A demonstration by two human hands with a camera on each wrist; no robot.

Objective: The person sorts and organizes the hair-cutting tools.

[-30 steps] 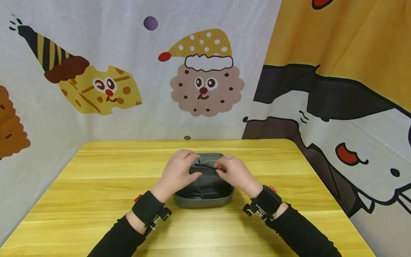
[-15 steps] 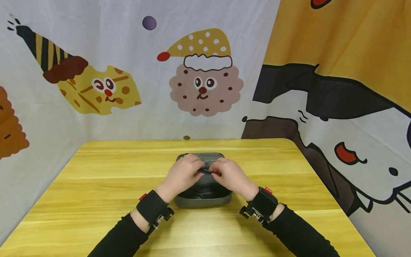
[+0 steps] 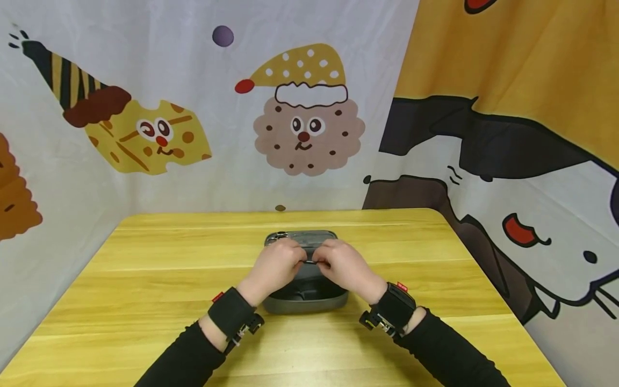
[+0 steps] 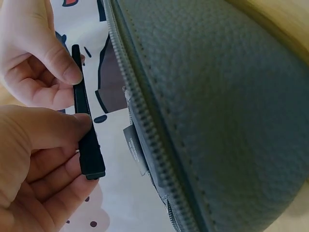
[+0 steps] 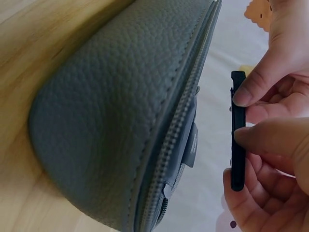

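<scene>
A slim black bar point(image 3: 310, 262) is held level above a grey zippered case point(image 3: 306, 306) of pebbled material, which stands unzipped on the table. My left hand point(image 3: 276, 263) pinches one end of the bar between thumb and fingers. The other end is pinched by my right hand point(image 3: 345, 266). Both wrist views show the thumbs along one face of the black bar point(image 4: 82, 99) and the fingers behind it. Beside the hands, the case's zipper teeth point(image 5: 166, 145) run along its rim. A small tag point(image 4: 136, 150) sticks out from inside the rim.
The case sits on a yellow wood-grain table point(image 3: 159, 301). Its back panel point(image 3: 316, 237) shows behind the hands, with a small shiny part point(image 3: 279, 235) at its left corner. A cartoon-printed cloth point(image 3: 193, 70) hangs behind the table.
My left hand, with fingers spread beside the bar at first, has taken hold of it. Both hands have drawn closer together and slightly toward me, with the bar between them.
</scene>
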